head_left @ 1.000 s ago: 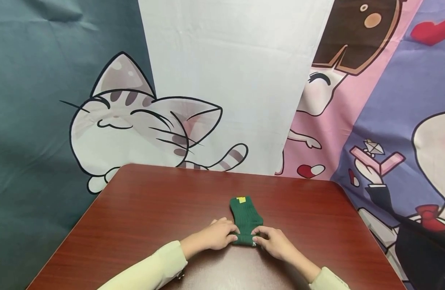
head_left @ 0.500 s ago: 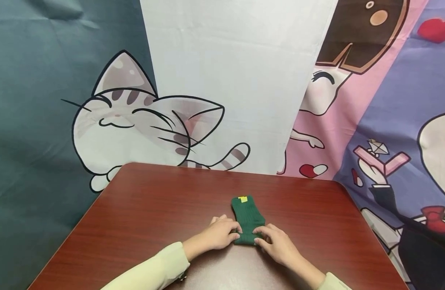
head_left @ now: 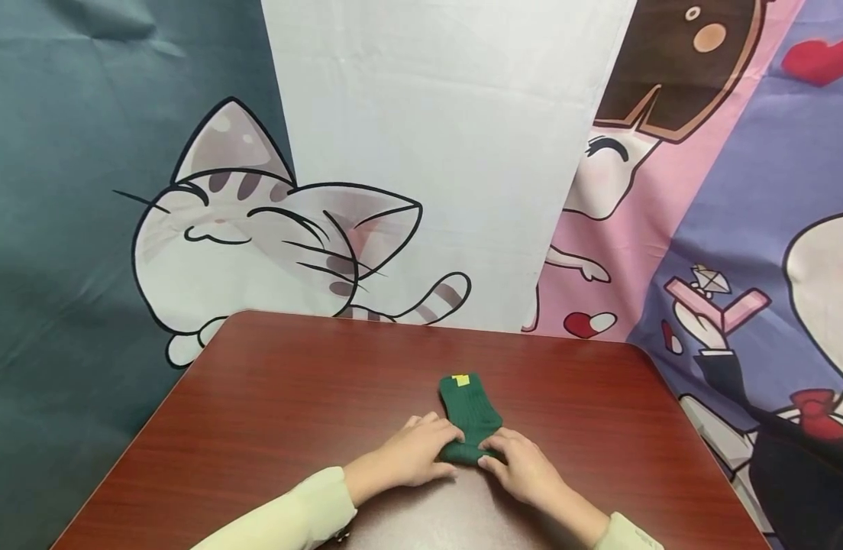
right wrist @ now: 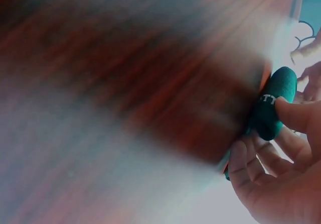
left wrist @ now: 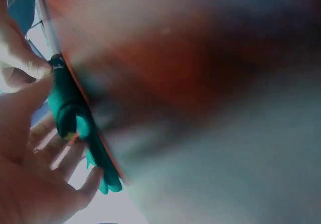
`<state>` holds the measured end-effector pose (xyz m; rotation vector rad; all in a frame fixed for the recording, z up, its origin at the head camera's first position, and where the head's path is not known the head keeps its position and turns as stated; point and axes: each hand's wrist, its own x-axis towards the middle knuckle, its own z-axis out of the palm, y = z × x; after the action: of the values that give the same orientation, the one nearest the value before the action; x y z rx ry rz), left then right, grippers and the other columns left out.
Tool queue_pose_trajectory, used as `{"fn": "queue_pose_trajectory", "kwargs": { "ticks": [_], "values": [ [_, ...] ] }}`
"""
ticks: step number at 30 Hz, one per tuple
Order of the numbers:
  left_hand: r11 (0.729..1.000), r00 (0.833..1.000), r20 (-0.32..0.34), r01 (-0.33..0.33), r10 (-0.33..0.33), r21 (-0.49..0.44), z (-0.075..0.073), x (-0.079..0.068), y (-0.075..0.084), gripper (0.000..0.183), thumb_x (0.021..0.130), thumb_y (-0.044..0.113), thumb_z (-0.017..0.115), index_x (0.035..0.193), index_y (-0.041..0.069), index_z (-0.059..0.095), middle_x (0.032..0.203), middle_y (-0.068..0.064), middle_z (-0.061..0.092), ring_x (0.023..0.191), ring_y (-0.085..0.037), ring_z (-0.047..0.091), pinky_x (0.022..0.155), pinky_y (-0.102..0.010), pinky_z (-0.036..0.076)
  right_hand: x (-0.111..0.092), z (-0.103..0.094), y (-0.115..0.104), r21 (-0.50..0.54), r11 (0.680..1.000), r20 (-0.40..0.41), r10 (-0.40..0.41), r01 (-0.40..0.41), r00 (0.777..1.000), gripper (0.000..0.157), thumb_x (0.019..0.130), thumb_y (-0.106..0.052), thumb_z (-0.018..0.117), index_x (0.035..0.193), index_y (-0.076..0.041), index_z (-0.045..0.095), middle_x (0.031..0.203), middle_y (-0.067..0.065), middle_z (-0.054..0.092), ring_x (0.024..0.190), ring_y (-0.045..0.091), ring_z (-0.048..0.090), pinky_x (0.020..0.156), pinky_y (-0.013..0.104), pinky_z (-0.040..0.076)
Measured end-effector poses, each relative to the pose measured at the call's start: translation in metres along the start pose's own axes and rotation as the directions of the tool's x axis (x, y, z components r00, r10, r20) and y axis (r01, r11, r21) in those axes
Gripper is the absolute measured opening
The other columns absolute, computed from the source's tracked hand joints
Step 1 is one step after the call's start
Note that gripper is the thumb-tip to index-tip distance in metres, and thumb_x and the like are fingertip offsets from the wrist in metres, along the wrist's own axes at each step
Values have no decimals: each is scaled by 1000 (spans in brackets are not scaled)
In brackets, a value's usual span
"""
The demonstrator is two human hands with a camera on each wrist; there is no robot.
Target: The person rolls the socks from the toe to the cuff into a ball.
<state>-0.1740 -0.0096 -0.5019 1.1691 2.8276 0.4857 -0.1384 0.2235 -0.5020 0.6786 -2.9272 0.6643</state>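
Observation:
A green ribbed sock (head_left: 473,405) lies on the table with its near end rolled up; whether it is one sock or a stacked pair I cannot tell. A yellow label (head_left: 460,380) marks its far end. White lettering shows on the roll (right wrist: 281,91) in the right wrist view. My left hand (head_left: 418,451) is at the roll's left end, fingertips touching the sock, thumb stretched out in front of it. On the right side, my right hand (head_left: 528,466) pinches the roll between thumb and fingers. The left wrist view shows the left fingers (left wrist: 55,146) spread behind the sock.
The reddish-brown wooden table (head_left: 291,382) has rounded far corners. Behind it hangs a backdrop (head_left: 428,114) printed with a cartoon cat and cartoon people. Pale green sleeves (head_left: 291,508) cover the forearms.
The near end of the sock is rolled further away from me, and its lettering no longer shows in the head view. My left thumb has spread apart from the fingers.

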Motion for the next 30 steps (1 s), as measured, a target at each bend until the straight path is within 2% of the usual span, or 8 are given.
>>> {"fn": "queue_pose_trajectory", "kwargs": {
  "ticks": [2,7,16,23,30],
  "values": [
    [1000,1000,30,-6,5,21,-1,1,2,42,90,43,75,128,28,64,125,14,65,114,-8,55,94,-34,45,1,0,0,-15,1000,2,-2,2,1000,12,90,-21,77,101,-15,74,99,-9,65,97,16,65,82,40,55],
    [999,998,61,26,-29,36,-3,4,3,39,92,41,74,128,31,65,124,15,68,112,-8,57,89,-33,46,3,0,-3,-25,1000,28,10,-9,1000,13,92,-20,74,102,-12,73,98,-8,62,95,16,62,81,39,54],
    [995,997,30,74,-76,67,-6,4,9,29,92,43,72,117,29,65,108,16,72,92,-8,53,78,-30,43,6,0,2,69,997,14,25,-26,1000,5,95,-15,69,94,-12,72,92,-8,55,84,7,54,75,32,50],
    [995,994,44,95,-96,36,-8,6,9,20,95,40,68,112,29,67,103,17,71,94,-7,53,78,-29,42,8,-1,8,136,988,55,61,-68,997,8,98,-17,65,91,-16,69,91,-9,56,83,8,55,73,31,49],
    [992,992,39,123,-123,-4,-9,9,7,17,96,35,69,109,26,72,107,14,70,98,-8,56,77,-28,42,10,-3,5,143,983,77,103,-114,992,6,98,-21,66,96,-16,70,90,-8,58,82,9,56,72,31,48]
  ]
}}
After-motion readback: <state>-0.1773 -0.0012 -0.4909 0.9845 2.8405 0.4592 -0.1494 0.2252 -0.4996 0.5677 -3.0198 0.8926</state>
